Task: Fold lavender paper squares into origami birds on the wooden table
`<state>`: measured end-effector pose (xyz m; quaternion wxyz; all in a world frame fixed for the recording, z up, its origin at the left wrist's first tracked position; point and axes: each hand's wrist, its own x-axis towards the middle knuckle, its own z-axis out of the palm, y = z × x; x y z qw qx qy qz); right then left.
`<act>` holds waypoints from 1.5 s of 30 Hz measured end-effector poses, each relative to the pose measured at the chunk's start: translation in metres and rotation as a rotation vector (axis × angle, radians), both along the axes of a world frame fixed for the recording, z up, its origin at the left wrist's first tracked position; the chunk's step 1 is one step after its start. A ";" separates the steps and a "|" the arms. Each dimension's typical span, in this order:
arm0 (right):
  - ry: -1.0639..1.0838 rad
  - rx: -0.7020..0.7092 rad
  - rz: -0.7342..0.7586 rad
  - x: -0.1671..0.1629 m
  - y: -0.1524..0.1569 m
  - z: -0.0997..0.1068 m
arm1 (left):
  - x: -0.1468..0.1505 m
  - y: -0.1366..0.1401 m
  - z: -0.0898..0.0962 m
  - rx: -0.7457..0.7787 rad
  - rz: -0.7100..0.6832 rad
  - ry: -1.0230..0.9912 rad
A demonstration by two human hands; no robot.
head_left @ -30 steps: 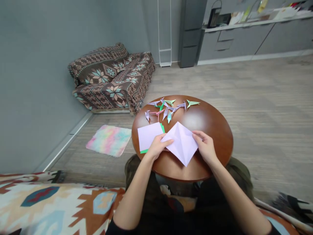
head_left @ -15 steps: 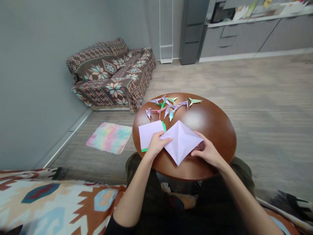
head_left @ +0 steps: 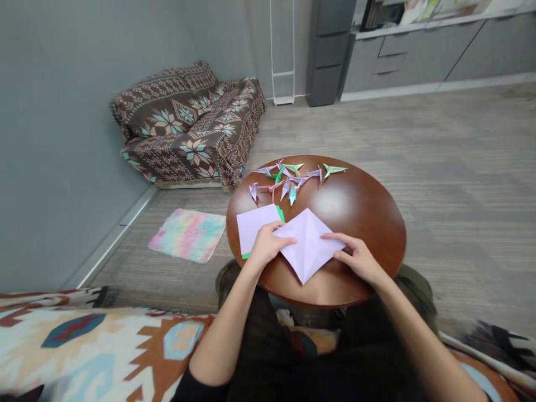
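Note:
A creased sheet of lilac origami paper (head_left: pixel 306 245) lies turned like a diamond near the front of the round brown table (head_left: pixel 372 223). My left hand (head_left: pixel 268 244) pinches its left corner, thumb on top and the other fingers partly hidden. On the right corner rests my right hand (head_left: pixel 355 257), its index finger stretched over the paper and its thumb apart at the edge. Beside my left hand lies a stack of square paper (head_left: pixel 253 223), lilac on top with green showing at the edges.
Several folded paper cranes (head_left: pixel 288 181) in lilac, green, pink and blue lie at the table's back left. A pastel rug (head_left: pixel 188 234) is on the floor to the left. Behind it stands a covered sofa (head_left: pixel 201 128); grey cabinets (head_left: pixel 410 56) line the back.
My right hand has shifted from beneath the right corner to the top of the paper, its index finger now extended. My left hand keeps its place; the view has tilted slightly.

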<state>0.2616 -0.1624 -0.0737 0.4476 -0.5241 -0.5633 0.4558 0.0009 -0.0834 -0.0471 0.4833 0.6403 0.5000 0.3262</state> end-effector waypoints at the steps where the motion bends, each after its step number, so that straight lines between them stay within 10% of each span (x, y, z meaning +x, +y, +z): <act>1: 0.000 -0.002 -0.008 0.001 0.001 0.000 | 0.000 -0.001 0.001 0.010 0.011 -0.003; 20: -0.057 -0.020 -0.187 -0.002 0.002 -0.002 | 0.008 -0.015 -0.009 -0.047 -0.061 -0.194; 32: -0.343 0.083 -0.258 -0.012 0.007 0.002 | 0.022 -0.023 -0.001 0.125 0.104 0.158; 45: -0.603 0.124 -0.192 -0.044 0.002 0.041 | 0.048 -0.045 0.024 0.343 -0.029 0.542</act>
